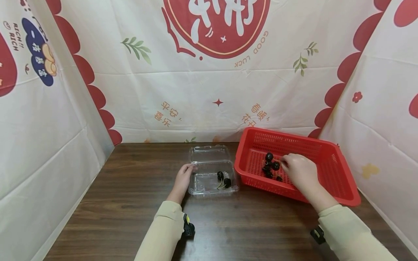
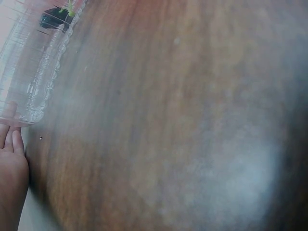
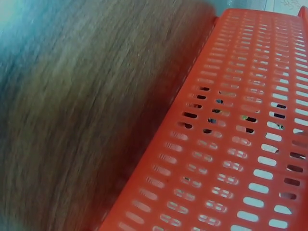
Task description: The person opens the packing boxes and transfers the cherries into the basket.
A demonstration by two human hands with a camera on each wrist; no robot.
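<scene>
Dark fruits (image 1: 227, 182) in clear box (image 1: 203, 185), stems (image 1: 221, 186) near-leftward; left grip (image 1: 182, 180) straight-fingered against box, hold of right grip (image 1: 301, 172) unclear

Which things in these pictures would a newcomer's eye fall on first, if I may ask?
Probably the bright red basket on the right of the table, with the right hand over a cluster of dark round fruits in it. Next might be the big red emblem at the top centre of the cloth backdrop. Left of the basket, a clear open container holds two more dark fruits, the left hand at its left edge.
</scene>
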